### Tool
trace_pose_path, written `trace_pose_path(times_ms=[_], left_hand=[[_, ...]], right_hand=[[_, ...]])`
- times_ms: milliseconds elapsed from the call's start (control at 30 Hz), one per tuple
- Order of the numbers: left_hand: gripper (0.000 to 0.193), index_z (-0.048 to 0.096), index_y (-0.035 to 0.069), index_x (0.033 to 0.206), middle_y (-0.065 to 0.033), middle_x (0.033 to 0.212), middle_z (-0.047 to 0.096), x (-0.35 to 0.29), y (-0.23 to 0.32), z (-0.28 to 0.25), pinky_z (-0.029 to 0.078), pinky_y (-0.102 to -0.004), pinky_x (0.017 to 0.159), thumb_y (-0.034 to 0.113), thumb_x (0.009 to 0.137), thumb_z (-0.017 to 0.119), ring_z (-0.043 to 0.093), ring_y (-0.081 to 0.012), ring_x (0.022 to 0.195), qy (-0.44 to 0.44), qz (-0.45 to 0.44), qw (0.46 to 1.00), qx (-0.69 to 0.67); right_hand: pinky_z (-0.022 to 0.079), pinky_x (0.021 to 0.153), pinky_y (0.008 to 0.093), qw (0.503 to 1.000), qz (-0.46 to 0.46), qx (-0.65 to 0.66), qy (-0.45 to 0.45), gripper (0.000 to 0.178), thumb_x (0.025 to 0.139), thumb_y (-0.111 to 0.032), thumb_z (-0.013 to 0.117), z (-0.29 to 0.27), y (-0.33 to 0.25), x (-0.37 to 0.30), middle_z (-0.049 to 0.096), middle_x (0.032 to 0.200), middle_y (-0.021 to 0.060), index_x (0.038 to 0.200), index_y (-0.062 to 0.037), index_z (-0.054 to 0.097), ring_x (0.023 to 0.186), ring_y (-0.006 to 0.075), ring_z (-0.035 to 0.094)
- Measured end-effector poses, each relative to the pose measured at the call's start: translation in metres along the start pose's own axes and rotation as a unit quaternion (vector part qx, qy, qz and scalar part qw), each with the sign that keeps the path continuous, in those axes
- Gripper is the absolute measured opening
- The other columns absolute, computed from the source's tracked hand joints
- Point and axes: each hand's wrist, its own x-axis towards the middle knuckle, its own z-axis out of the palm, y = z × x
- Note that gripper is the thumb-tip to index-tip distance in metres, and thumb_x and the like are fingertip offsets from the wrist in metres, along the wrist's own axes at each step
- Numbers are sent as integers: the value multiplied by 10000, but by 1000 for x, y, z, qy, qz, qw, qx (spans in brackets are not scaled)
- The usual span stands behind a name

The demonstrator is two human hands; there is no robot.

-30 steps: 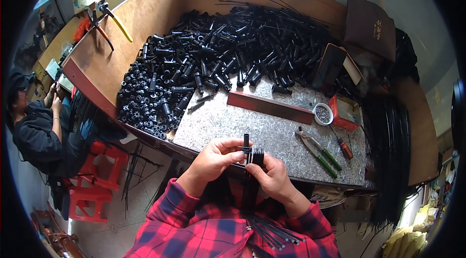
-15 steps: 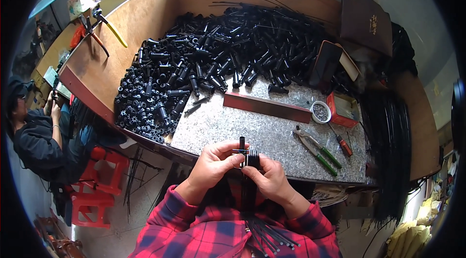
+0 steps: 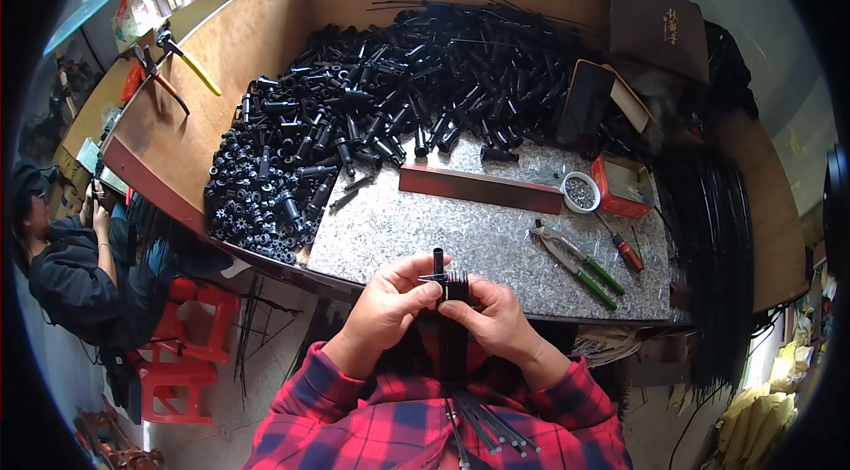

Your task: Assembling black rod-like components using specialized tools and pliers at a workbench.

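Note:
My left hand [image 3: 388,311] and my right hand [image 3: 493,321] meet just in front of the table's near edge. Together they grip a small black plastic part [image 3: 442,275] with a short tube sticking up. A bundle of thin black rods [image 3: 460,381] runs from that part down between my red plaid sleeves toward my lap. Both hands pinch the part with thumbs and forefingers. A large heap of similar black plastic tubes [image 3: 372,107] covers the far left of the table.
On the speckled grey tabletop [image 3: 416,231] lie a long dark red bar [image 3: 482,189], green-handled pliers [image 3: 575,262], a screwdriver [image 3: 624,249], a small white dish [image 3: 580,191] and a red box [image 3: 624,184]. A seated person [image 3: 62,249] is at the left by red stools [image 3: 190,346].
My hands have stayed together on the black part, shifting slightly toward me. The view has tilted a little.

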Motion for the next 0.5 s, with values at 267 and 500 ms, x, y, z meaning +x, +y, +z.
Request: trace_pose_path(times_ms=[267, 500], left_hand=[[256, 596, -41, 1099, -127, 1041, 647, -2, -24, -5, 481, -291, 855, 132, 911, 585, 621, -186, 955, 21, 39, 999, 6], [338, 584, -53, 1101, -122, 1042, 643, -5, -33, 6, 458, -301, 890, 243, 948, 530, 612, -179, 962, 38, 91, 995, 14]], right_hand=[[483, 723, 231, 999, 17, -29, -24, 181, 865, -90, 653, -1, -1, 1, 632, 870, 14, 1005, 15, 610, 818, 50, 571], [476, 701, 226, 999, 40, -2, -28, 153, 864, -92, 653, -4, 1, 1, 628, 842, -12, 975, 8, 616, 792, 39, 555]])
